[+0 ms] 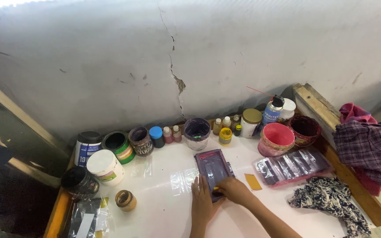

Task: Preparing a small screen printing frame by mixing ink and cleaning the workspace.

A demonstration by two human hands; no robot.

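**Two hands on a small purple printing frame at a paint-crowded table**

Both hands met at the near edge of a small purple frame (214, 169), a flat rectangular piece stained with dark ink, which lay on the white table (164, 211) a little right of its middle, over a clear plastic sheet (184, 180). The left hand (200, 200) lay flat with fingers spread, pressing on the frame's near left corner. The right hand (234, 190) was curled over the near right edge, its fingers closed on something small and yellow; what that was could not be made out.

The frame looked light, stiff and thin, likely to slide on the glossy plastic unless pinned. Its rim seemed the safest place to hold, since the stained centre looked wet or tacky and would smear.

Just right of the frame lay a small orange card (253, 181), and farther right a stack of clear plastic sleeves (292, 165) holding dark pieces. Along the far edge stood a row of paint pots: a purple-stained tub (197, 133), a pink tub (277, 139), a red bowl (304, 130), a yellow-lidded jar (225, 136), a blue spray can (271, 111) and several small bottles (171, 134). At the left stood a white tub (106, 166), a green-rimmed tin (118, 145) and a black container (80, 181). A patterned cloth (327, 198) lay near the right, with a plaid cloth (369, 147) beyond it.
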